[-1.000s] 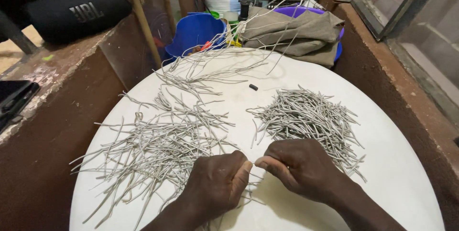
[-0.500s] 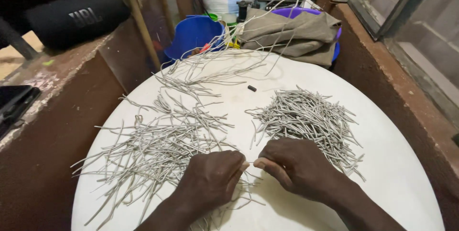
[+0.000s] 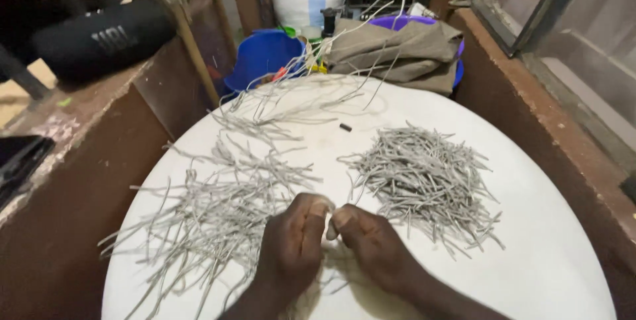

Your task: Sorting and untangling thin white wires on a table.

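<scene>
Both hands meet low centre of frame over the round white worktop [image 3: 550,254]. Left hand [image 3: 295,244] and right hand [image 3: 371,247] are knuckle to knuckle, fingers curled narrow and pinched on a pale grey strip [image 3: 331,227] held between the two thumbs — most of it is hidden by the fingers, so I can't tell its length.

Two heaps, kept apart, one per side:
- left heap of long strips [image 3: 212,207] — loose, tangled, spreading from the lower left up toward the top of the worktop. It looks like the uncut stock, lying right beside the left hand for easy reach.
- right heap of short strips [image 3: 424,174] — denser, more uniform lengths, just past the right hand. It looks like the sorted side.

Too many strips to count in either heap.

One small dark bit [image 3: 345,127] sits alone between the heaps.

Behind the worktop, top of frame: one blue bucket [image 3: 262,58], one folded khaki cloth [image 3: 397,52] over a purple tub [image 3: 397,23]. One black cylindrical speaker [image 3: 99,38] sits on the ledge, upper left.
</scene>
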